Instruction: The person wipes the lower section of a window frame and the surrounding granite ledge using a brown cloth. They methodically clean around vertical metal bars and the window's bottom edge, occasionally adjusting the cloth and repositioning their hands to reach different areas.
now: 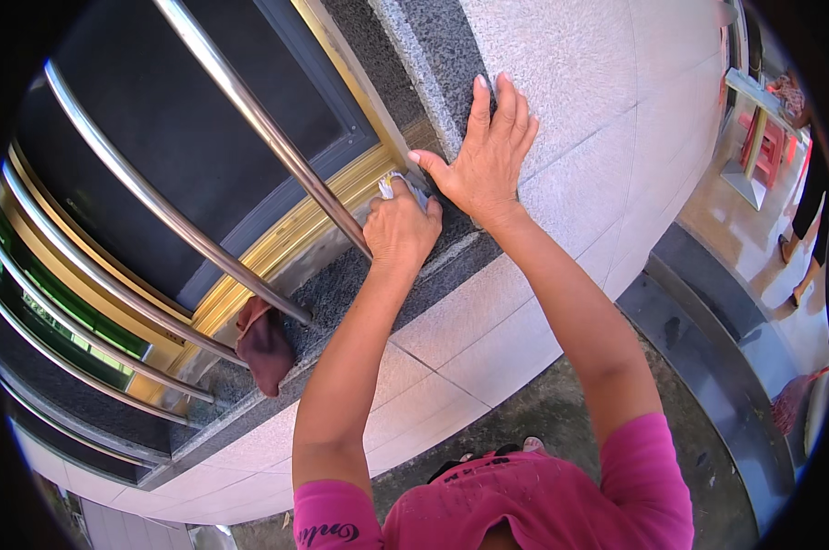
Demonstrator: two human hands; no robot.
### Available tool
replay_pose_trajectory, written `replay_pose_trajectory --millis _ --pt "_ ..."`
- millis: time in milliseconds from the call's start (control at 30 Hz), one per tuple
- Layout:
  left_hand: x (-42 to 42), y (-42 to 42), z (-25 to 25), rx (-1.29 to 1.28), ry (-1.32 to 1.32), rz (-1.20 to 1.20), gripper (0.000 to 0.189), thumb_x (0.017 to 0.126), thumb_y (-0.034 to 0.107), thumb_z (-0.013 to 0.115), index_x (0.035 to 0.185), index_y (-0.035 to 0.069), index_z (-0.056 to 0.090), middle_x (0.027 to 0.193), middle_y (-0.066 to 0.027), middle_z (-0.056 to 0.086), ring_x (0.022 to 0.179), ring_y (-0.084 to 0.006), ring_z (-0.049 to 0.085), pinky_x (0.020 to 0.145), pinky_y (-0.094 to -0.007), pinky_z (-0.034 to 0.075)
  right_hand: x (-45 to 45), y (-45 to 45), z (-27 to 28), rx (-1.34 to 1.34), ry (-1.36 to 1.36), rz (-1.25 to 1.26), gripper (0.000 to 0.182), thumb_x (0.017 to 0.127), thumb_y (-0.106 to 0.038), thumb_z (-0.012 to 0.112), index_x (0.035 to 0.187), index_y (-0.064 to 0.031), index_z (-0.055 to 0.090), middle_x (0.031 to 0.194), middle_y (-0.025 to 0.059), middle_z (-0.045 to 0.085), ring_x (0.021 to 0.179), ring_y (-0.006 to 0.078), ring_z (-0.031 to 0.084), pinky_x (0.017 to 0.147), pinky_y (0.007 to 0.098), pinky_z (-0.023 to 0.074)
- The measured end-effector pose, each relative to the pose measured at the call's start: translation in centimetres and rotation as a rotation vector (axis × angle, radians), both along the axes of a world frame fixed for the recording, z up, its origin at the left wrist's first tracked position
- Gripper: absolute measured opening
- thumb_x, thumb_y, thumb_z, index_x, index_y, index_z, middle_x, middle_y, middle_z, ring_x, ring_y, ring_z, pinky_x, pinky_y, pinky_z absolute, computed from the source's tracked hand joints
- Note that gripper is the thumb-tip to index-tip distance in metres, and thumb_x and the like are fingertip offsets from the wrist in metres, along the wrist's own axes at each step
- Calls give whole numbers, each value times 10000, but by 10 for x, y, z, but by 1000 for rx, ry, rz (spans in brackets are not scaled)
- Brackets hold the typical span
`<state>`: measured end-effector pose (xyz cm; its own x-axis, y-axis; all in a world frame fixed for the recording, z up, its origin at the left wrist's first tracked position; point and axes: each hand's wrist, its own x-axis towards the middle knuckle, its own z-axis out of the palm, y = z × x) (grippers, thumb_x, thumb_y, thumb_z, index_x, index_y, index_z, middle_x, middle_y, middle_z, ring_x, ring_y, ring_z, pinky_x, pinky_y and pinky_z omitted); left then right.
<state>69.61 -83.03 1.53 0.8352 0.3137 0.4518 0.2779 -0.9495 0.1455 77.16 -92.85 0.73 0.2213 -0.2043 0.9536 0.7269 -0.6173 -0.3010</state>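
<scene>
My left hand [402,227] grips a crumpled white cloth or paper wad [418,194] at the lower corner of a gold-coloured window frame [304,216], beside a steel bar. With fingers spread, my right hand [486,151] rests against the speckled grey stone trim [448,62] and the pale tiled wall, holding nothing. A dark maroon cloth [266,350] lies over the edge of the dark stone sill [332,289], near the foot of another bar. The fingertips of my left hand are partly hidden in the wad.
Several steel window bars [239,89] stand in front of the dark pane. Pale tiles [565,62] surround the window. Dark stone steps [696,357] curve down the right side. Beyond are a red plastic stool [772,148], a person's legs [809,234] and a reddish mop head [790,405].
</scene>
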Motion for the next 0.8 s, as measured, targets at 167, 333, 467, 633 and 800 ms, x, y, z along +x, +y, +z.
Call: replay_pose_trajectory --millis 167,333,467,633,800 --pt "19 6 -5 -34 81 15 531 778 363 596 1125 -25 492 899 -289 618 893 -416 603 786 -475 473 2 -2 -2 -5 33 23 976 618 -383 745 1399 -101 232 1433 230 149 1276 436 183 959 647 149" --pt "22 15 -9 -148 -50 -26 467 767 272 572 1097 -51 502 847 -291 619 861 -424 605 785 -462 467 1 -1 -3 3 24 40 961 615 -345 742 1400 -110 241 1434 226 162 1278 432 189 956 639 162" --pt "3 -2 9 -327 -181 -105 406 765 200 539 1065 -70 503 760 -288 615 786 -441 610 754 -462 468 6 -3 -3 16 1 31 947 612 -342 741 1395 -106 262 1430 227 178 1274 432 200 954 634 169" --pt "-14 7 1 -671 -303 -157 320 793 170 524 1049 -23 519 689 -175 601 597 -276 573 544 -351 434 6 -2 -4 7 -20 19 934 614 -341 741 1388 -99 278 1426 230 191 1260 431 223 949 625 184" --pt "-58 2 -15 -1281 -371 -320 261 851 137 477 1085 22 459 702 -61 538 472 -100 444 381 -199 290 5 -1 -4 -7 -42 14 943 610 -335 748 1387 -94 271 1424 231 184 1247 429 231 944 622 190"
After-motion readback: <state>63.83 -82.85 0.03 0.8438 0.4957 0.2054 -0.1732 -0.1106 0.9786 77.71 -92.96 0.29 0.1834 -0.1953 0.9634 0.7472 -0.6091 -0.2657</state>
